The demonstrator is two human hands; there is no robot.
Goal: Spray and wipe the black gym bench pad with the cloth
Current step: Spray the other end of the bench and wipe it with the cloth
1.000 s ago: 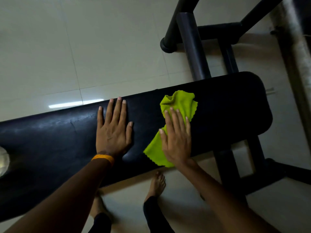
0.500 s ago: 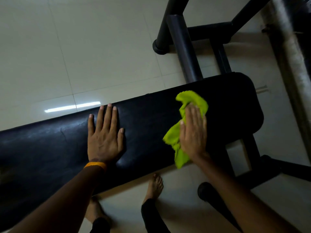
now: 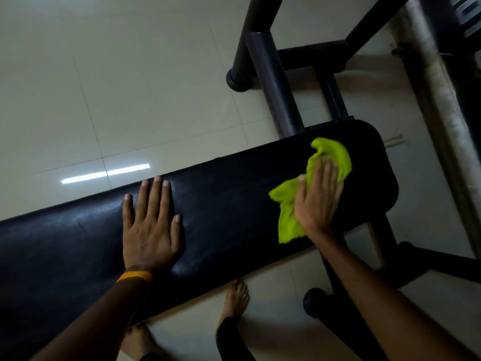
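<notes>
So from my feed looking down, the black bench pad (image 3: 229,204) runs diagonally across the view, from about 8 o'clock up to roughly 2 o'clock, where its rounded end sits. It has a bit of a sheen on the left half.

The left hand (image 3: 149,230) is flat on the pad just left of centre, palm down, fingers spread a little and pointing toward 12 o'clock. It's holding nothing, just pressed against the surface. There's an orange wristband (image 3: 134,276) on that wrist.

The right hand (image 3: 318,196) is out near the rounded end, around 2 o'clock from the middle of the view. It's laid flat on top of the cloth (image 3: 289,204), fingers together and extended, pressing it onto the pad rather than gripping it in a fist. The cloth is bright lime green and bunched up; part pokes out past the fingertips toward 1 o'clock, and another part trails out under the palm toward the near edge of the pad. The hands are well apart from each other.

Beyond the pad, at 12 to 1 o'clock, I can see the black metal frame (image 3: 273,82) of the bench standing on the pale tiled floor (image 3: 130,87). There's a bright streak of reflected light on the tiles at about 10 o'clock. Down at 6 o'clock, two bare feet (image 3: 235,300) stand on the floor, right by the near edge of the pad.
</notes>
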